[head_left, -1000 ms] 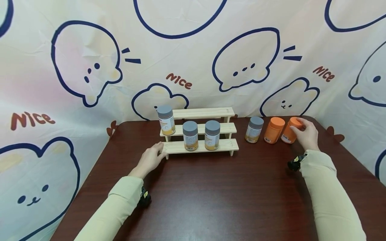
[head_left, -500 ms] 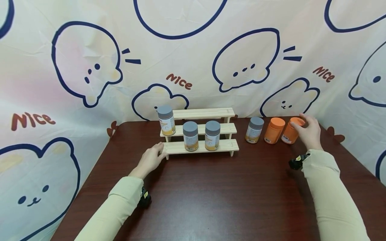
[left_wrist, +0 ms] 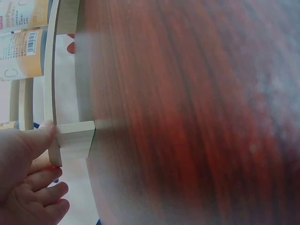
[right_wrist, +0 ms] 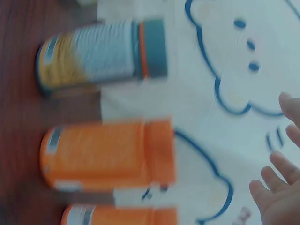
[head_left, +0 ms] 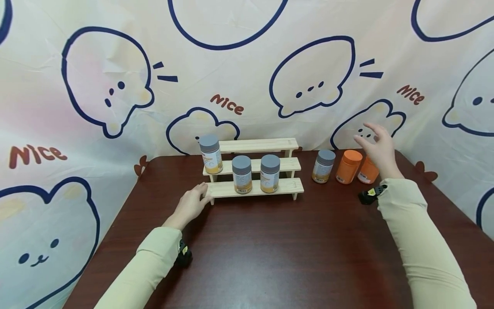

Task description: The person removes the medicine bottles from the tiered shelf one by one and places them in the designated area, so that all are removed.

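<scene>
My left hand (head_left: pixel 188 206) holds the left end of the lowest step of a three-tier wooden display rack (head_left: pixel 285 185). In the left wrist view the thumb presses the step's edge (left_wrist: pixel 50 84) and the other fingers curl around its end. My right hand (head_left: pixel 381 151) is raised with nothing in it, thumb and fingers spread apart. Below it stand two orange bottles, one in full view (head_left: pixel 349 167) and one (head_left: pixel 368 171) partly covered by the hand. A grey-capped bottle (head_left: pixel 323 166) stands upright to their left; the right wrist view shows this bottle (right_wrist: pixel 98 54) blurred.
Two grey-capped bottles, a left one (head_left: pixel 242 175) and a right one (head_left: pixel 269 174), stand on the lowest step. Another grey-capped bottle (head_left: pixel 211 154) stands on the middle step's left end. A printed cloth (head_left: pixel 247 64) hangs behind the dark wooden table (head_left: pixel 270 249).
My right hand has let go of the rightmost orange bottle and risen up and left above it. That bottle stays on the table. My left hand keeps its place on the rack.
</scene>
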The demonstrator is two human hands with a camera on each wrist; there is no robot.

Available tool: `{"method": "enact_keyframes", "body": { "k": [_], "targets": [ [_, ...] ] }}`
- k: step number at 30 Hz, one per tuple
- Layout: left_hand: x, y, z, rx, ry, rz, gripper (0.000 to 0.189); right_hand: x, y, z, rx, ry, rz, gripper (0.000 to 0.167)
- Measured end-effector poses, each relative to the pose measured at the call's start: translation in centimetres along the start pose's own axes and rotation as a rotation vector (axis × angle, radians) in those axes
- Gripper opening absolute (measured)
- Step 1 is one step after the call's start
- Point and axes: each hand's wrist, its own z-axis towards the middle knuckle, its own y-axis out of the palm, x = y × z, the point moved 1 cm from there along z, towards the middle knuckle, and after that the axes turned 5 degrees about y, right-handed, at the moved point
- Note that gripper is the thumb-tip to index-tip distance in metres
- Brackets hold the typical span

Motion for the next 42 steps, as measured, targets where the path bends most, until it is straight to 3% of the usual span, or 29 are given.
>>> {"method": "enact_keyframes", "body": {
  "k": [10, 16, 22, 33, 42],
  "targets": [
    [0.0, -0.1, -0.1, 0.008, 0.007, 0.007, 0.03, -5.7, 3.9, 1.0, -0.104, -0.148, 0.07, 0.053],
    [0.0, -0.1, -0.2, 0.0, -0.001, 0.008, 0.03, -9.0, 6.0, 0.6, -0.173, -0.255, 0.065, 0.052],
    [0.1, -0.2, -0.1, 0.012, 0.005, 0.006, 0.031, -11.8, 8.2, -0.2, -0.256, -0.308, 0.077, 0.053],
    [0.0, -0.1, -0.2, 0.008, 0.005, 0.014, 0.031, -15.4, 13.3, -1.7, -0.399, -0.427, 0.048, 0.054],
    [-0.1, 0.1, -0.1, 0.005, 0.008, 0.026, 0.028, -17.9, 16.7, -2.9, -0.454, -0.5, 0.045, 0.054]
  ]
}}
